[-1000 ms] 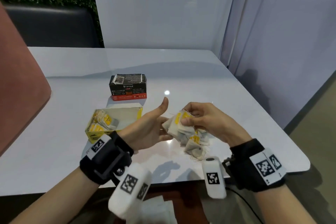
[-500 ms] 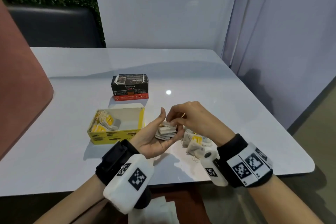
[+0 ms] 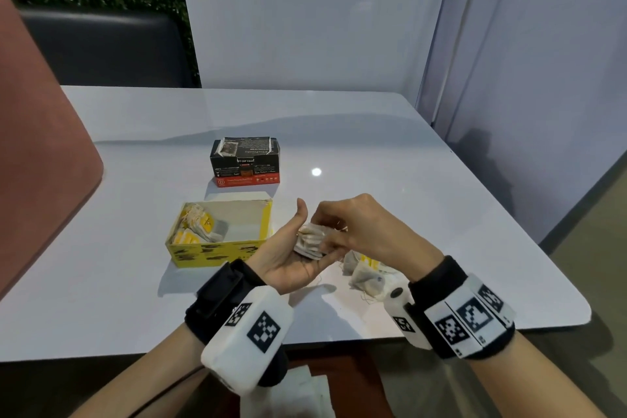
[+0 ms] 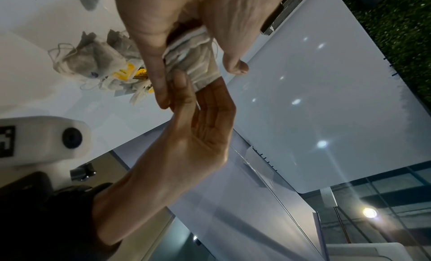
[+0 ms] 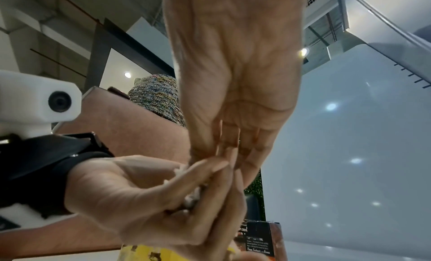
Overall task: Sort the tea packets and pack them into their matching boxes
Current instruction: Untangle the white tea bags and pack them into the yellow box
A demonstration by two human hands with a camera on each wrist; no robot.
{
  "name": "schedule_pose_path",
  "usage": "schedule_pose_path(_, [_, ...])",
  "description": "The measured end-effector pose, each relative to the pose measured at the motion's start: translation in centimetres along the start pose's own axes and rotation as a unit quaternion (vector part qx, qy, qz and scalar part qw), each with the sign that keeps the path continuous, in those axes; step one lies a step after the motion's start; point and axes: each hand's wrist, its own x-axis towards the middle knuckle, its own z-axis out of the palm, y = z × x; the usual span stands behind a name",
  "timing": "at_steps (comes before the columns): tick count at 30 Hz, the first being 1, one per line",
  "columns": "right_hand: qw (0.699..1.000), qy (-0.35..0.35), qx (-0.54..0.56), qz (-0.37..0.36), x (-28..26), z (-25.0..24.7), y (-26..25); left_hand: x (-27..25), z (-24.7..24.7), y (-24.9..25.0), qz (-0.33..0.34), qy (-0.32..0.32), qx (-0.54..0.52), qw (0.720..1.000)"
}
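My left hand (image 3: 285,260) lies palm up over the table, thumb raised, and a small stack of white tea packets (image 3: 310,241) rests on its straight fingers. My right hand (image 3: 359,231) reaches over from the right and pinches that stack (image 4: 193,60) between thumb and fingers. More loose tea packets (image 3: 368,276) with yellow tags lie on the table under my right wrist. The open yellow box (image 3: 217,249) stands just left of my hands with several yellow-tagged packets in its left end. Behind it stands the black and red box (image 3: 246,163), its top closed.
The white table (image 3: 441,214) has a near edge close under my wrists and a right edge beyond the loose packets. A pink chair back (image 3: 40,163) rises at the left. A white wall panel (image 3: 305,27) stands behind the table.
My right hand has carried the packets from a pinch above the pile into my left palm, which has turned upward beneath them. Both hands have drawn closer together.
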Motion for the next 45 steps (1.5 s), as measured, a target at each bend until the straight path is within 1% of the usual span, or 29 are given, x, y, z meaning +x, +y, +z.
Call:
schedule_pose_path(3, [1.0, 0.021, -0.015, 0.008, 0.2, -0.3, 0.2, 0.1, 0.0, -0.3, -0.002, -0.026, -0.012, 1.0])
schedule_pose_path(6, [0.997, 0.055, -0.049, 0.011, 0.2, -0.6, 0.1, 0.1, 0.0, -0.2, 0.008, -0.022, 0.003, 1.0])
schedule_pose_path(8, [0.996, 0.04, -0.084, 0.013, 0.2, -0.3, 0.1, 0.2, 0.0, 0.0, 0.007, -0.02, -0.012, 1.0])
schedule_pose_path(10, [0.997, 0.005, -0.08, 0.012, -0.1, 0.2, 0.1, 0.2, 0.1, 0.1, 0.008, -0.018, -0.016, 1.0])
schedule_pose_path(13, [0.997, -0.019, -0.074, 0.012, -0.3, 0.5, 0.2, 0.2, 0.0, 0.0, 0.011, -0.012, -0.009, 1.0])
schedule_pose_path(15, [0.997, -0.01, -0.077, 0.013, -0.2, 0.5, 0.3, 0.3, -0.1, -0.1, 0.017, -0.022, -0.01, 1.0])
schedule_pose_path(20, [0.998, 0.024, -0.043, 0.024, 0.1, 0.3, -0.1, 0.5, -0.2, -0.3, 0.028, -0.059, -0.026, 0.998])
schedule_pose_path(24, [0.998, 0.052, -0.034, 0.008, -0.2, 1.0, -0.8, 0.5, -0.5, 0.1, 0.027, -0.052, -0.01, 0.998])
schedule_pose_path(28, [0.997, 0.028, -0.07, -0.018, -1.0, 2.1, -1.1, 0.5, -1.0, 0.2, 0.035, -0.026, -0.008, 0.999])
schedule_pose_path(29, [0.998, 0.031, -0.047, -0.017, -1.1, 1.8, -1.1, 0.6, -1.2, 0.3, 0.038, -0.026, -0.009, 0.999])
schedule_pose_path(30, [0.999, 0.043, 0.001, -0.008, -1.1, 1.3, -0.9, 0.6, -1.4, 0.4, 0.037, -0.035, -0.013, 0.999])
schedule_pose_path(32, [0.991, 0.079, 0.106, 0.021, -0.8, -0.1, -0.3, 0.1, -1.5, 0.8, 0.026, -0.06, -0.011, 0.998])
schedule_pose_path(33, [0.987, 0.087, 0.132, 0.027, -0.6, -0.7, 0.0, -0.2, -1.6, 1.0, 0.013, -0.076, 0.012, 0.997])
schedule_pose_path(34, [0.987, 0.071, 0.14, 0.03, -0.3, -1.2, 0.5, -0.3, -1.7, 1.1, 0.006, -0.081, 0.055, 0.995])
schedule_pose_path(35, [0.988, 0.024, 0.147, 0.033, -0.1, -1.4, 0.8, -0.6, -1.6, 1.2, 0.008, -0.082, 0.111, 0.99])
schedule_pose_path(36, [0.985, -0.039, 0.162, 0.036, 0.2, -1.5, 1.1, -0.8, -1.6, 1.2, 0.016, -0.086, 0.172, 0.981])
schedule_pose_path(37, [0.976, -0.092, 0.194, 0.038, 0.3, -1.4, 1.1, -1.2, -1.4, 1.1, 0.022, -0.094, 0.234, 0.967])
schedule_pose_path(38, [0.967, -0.122, 0.221, 0.036, 0.4, -1.3, 1.2, -1.5, -1.2, 1.1, 0.029, -0.102, 0.292, 0.951])
schedule_pose_path(40, [0.964, -0.123, 0.237, 0.014, 0.6, -1.4, 1.0, -1.9, -1.2, 1.3, 0.035, -0.103, 0.372, 0.922])
schedule_pose_path(43, [0.964, -0.12, 0.236, -0.015, 1.4, -1.6, -0.2, -2.6, -1.8, 2.7, 0.053, -0.087, 0.439, 0.893])
schedule_pose_path(45, [0.959, -0.127, 0.253, -0.024, 2.5, -1.8, -1.4, -3.3, -2.1, 3.9, 0.081, -0.06, 0.488, 0.867])
